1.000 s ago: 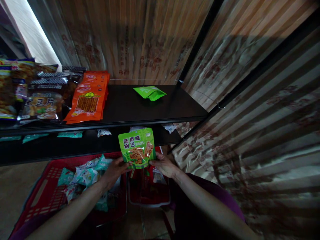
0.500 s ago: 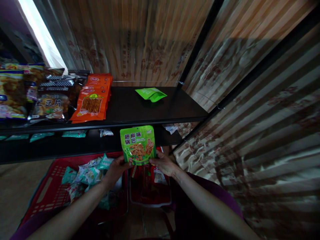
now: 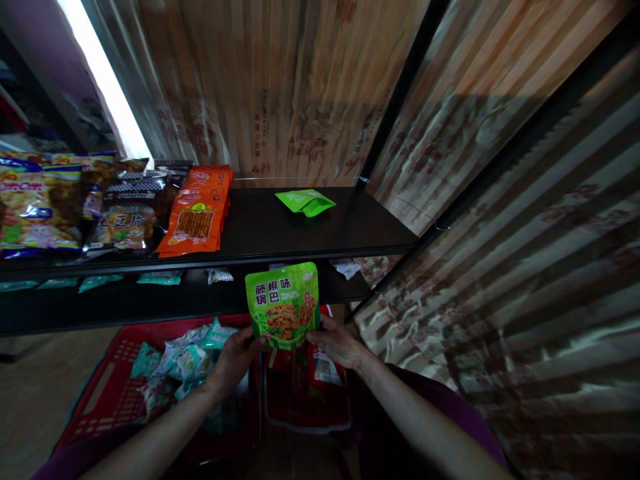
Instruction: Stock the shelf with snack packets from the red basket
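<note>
Between my two hands is a green snack pouch (image 3: pixel 283 308), upright with its printed front facing me. My left hand (image 3: pixel 239 357) pinches its lower left corner, and my right hand (image 3: pixel 336 341) pinches the lower right corner. The pouch is in front of the lower shelf, just below the edge of the upper shelf (image 3: pixel 260 233). On that upper shelf a second green pouch (image 3: pixel 306 202) lies flat, toward the right end. Under my hands, a container (image 3: pixel 306 427) with red packets stands beside a red basket (image 3: pixel 103 390) of teal and white snack packets (image 3: pixel 187 357).
Orange snack packs (image 3: pixel 197 213), dark potato-chip bags (image 3: pixel 125 220) and yellow-blue puffed snack bags (image 3: pixel 40 210) fill the upper shelf's left side. Small packets (image 3: pixel 160 277) lie on the lower shelf (image 3: pixel 150 303). Black posts (image 3: pixel 395 113) and a pleated, patterned curtain (image 3: pixel 525 267) bound the right side.
The view has shifted, so the shelves and baskets appear slightly lower and farther right. Both hands still hold the green pouch, which now tilts a little.
</note>
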`<state>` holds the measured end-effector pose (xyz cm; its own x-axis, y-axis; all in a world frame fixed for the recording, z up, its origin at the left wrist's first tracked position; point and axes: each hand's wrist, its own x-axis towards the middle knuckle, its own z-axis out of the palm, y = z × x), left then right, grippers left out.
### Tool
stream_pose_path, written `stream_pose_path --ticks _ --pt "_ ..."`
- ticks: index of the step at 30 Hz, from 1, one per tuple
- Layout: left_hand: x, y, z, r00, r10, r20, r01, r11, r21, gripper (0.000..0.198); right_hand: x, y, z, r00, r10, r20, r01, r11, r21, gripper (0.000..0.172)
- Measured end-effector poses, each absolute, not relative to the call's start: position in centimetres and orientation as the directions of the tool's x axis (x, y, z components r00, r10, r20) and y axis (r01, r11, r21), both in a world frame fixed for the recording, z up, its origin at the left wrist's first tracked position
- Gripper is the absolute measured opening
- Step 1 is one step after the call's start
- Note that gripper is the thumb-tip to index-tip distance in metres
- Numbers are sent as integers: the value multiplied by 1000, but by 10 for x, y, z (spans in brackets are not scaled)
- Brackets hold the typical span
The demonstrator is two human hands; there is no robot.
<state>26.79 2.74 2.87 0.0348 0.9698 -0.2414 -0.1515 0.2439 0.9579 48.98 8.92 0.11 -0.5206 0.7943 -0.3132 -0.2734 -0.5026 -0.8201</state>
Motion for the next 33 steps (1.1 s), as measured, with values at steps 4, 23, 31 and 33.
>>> stream_pose_path --ticks 4,23,31,33 --pt "269 30 46 -27 982 -188 -135 183 974 38 483 89 23 -519 812 -268 -326 -478 -816 47" --pt "259 85 106 -341 939 38 50 -22 998 42 448 134 100 -403 915 28 -362 -131 -923 42" --pt "267 93 100 -314 949 35 27 -28 999 36 456 143 90 -384 922 46 -372 -109 -922 40" --pt "268 91 102 -275 960 59 -28 -69 997 34 456 143 89 -368 928 57 -364 -88 -927 38"
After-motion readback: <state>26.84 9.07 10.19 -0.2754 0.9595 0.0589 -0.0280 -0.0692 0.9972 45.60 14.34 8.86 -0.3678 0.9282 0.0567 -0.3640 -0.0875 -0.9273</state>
